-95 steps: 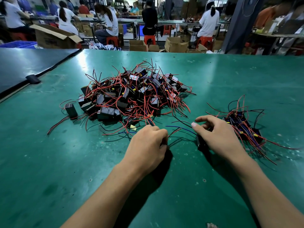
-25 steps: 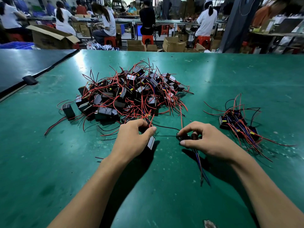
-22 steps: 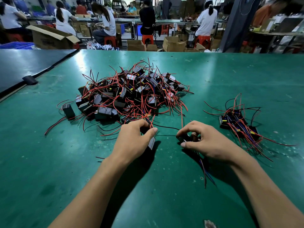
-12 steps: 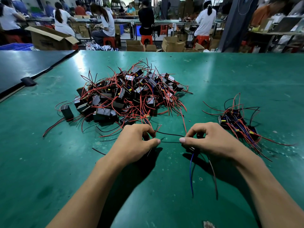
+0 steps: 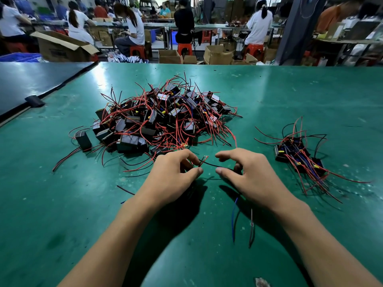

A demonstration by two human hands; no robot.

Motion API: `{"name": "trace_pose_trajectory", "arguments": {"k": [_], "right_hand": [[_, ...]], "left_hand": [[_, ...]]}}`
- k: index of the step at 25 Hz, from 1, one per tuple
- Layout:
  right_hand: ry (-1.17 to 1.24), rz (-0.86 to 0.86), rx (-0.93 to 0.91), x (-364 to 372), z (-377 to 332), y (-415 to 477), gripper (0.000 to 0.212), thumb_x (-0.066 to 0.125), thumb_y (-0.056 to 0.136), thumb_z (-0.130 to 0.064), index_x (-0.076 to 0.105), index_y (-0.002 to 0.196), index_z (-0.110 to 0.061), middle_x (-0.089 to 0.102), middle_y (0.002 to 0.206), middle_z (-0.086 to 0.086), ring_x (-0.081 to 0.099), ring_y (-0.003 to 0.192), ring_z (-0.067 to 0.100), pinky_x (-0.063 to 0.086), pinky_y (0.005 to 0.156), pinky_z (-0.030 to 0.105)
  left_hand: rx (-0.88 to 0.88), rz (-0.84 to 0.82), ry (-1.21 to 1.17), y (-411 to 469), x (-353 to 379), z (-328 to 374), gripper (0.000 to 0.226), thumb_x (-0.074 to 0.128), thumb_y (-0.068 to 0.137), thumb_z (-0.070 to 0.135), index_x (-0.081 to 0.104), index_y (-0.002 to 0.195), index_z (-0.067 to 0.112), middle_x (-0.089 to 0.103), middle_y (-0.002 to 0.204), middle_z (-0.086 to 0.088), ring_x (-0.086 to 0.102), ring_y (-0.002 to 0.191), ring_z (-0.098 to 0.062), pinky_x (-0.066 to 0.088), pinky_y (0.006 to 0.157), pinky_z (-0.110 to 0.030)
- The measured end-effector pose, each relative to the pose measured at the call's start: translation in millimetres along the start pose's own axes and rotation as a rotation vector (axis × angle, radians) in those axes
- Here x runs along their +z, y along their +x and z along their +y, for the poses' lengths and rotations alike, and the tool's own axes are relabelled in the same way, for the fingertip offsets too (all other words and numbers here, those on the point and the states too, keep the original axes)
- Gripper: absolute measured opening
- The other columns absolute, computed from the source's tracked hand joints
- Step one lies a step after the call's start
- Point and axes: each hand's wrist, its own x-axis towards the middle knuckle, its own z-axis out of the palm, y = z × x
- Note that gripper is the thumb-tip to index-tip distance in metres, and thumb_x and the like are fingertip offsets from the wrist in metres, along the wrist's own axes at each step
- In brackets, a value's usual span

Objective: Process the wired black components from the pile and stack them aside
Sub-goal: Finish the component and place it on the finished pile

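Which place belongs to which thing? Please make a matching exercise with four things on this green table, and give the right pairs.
Things:
1. big pile
2. small stack
3. black wire
4. blue wire

Places:
A. stretched between the left hand and the right hand
B. far right on the table
C. trails toward the camera from under the right hand
D. mid-table, beyond both hands

Pairs: 1-D, 2-B, 3-A, 4-C
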Motion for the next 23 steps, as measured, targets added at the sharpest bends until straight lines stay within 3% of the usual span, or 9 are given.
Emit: {"name": "trace_pose_trajectory", "arguments": {"k": [4,8,10,12,14,18,23], "right_hand": [[-0.031,-0.057,0.069,4.3,4.0,0.8,0.022,0.074,0.088,-0.032,0.075,0.109,-0.029,0.070,0.094,-0.015,0.060,0.082,-0.004,0.046,0.080,0.024],[0.004,0.070,0.102,3.5,2.0,2.6,0.016,0.066,0.094,-0.020,0.073,0.107,-0.025,0.065,0.088,-0.013,0.053,0.070,-0.016,0.033,0.068,0.002],[0.064,0.095,0.143,2.8,1.3,2.8,0.016,0.063,0.095,-0.016,0.070,0.105,-0.027,0.063,0.084,-0.014,0.052,0.059,-0.007,0.035,0.061,0.003],[0.133,0.091,0.171,1.2,0.6,2.3,0.015,0.062,0.095,-0.015,0.066,0.097,-0.029,0.063,0.079,-0.011,0.046,0.049,0.007,0.038,0.053,0.012],[0.172,0.071,0.172,-0.1,-1.0,2.1,0.010,0.064,0.094,-0.019,0.066,0.090,-0.028,0.064,0.076,-0.010,0.047,0.051,0.012,0.041,0.056,0.019],[0.241,0.054,0.145,0.9,-6.2,0.2,0.010,0.073,0.088,-0.035,0.066,0.084,-0.028,0.064,0.069,-0.008,0.047,0.049,0.002,0.039,0.053,0.014],[0.360,-0.008,0.121,2.0,-6.8,-0.4,0.013,0.075,0.087,-0.034,0.075,0.100,-0.038,0.060,0.066,-0.009,0.043,0.048,0.006,0.035,0.049,0.016]], "left_hand": [[0.055,0.067,0.030,-2.4,0.7,2.7,0.006,0.072,0.083,0.021,0.072,0.089,0.022,0.066,0.076,0.013,0.059,0.069,-0.008,0.048,0.068,-0.020],[0.032,0.128,-0.013,-2.6,4.5,4.4,0.008,0.067,0.083,0.013,0.068,0.088,0.019,0.063,0.077,0.011,0.055,0.065,-0.009,0.044,0.064,-0.018],[0.000,0.155,-0.068,-2.1,5.8,4.5,0.009,0.066,0.083,0.010,0.064,0.085,0.018,0.063,0.076,0.010,0.055,0.063,-0.011,0.042,0.060,-0.016],[-0.026,0.168,-0.125,-2.0,7.7,4.4,0.010,0.066,0.083,0.009,0.062,0.083,0.018,0.063,0.074,0.007,0.055,0.062,-0.014,0.043,0.060,-0.021],[-0.034,0.167,-0.150,-1.7,9.2,3.8,0.010,0.066,0.083,0.008,0.060,0.081,0.016,0.062,0.072,0.004,0.052,0.059,-0.014,0.044,0.060,-0.024],[-0.040,0.125,-0.189,-1.3,11.2,2.0,0.012,0.067,0.084,0.010,0.057,0.079,0.015,0.056,0.063,0.007,0.049,0.053,-0.010,0.051,0.057,-0.028],[0.056,0.094,-0.129,-4.8,14.0,6.3,0.014,0.070,0.083,0.013,0.058,0.080,0.019,0.062,0.071,0.007,0.048,0.049,-0.003,0.034,0.051,-0.010]]}}
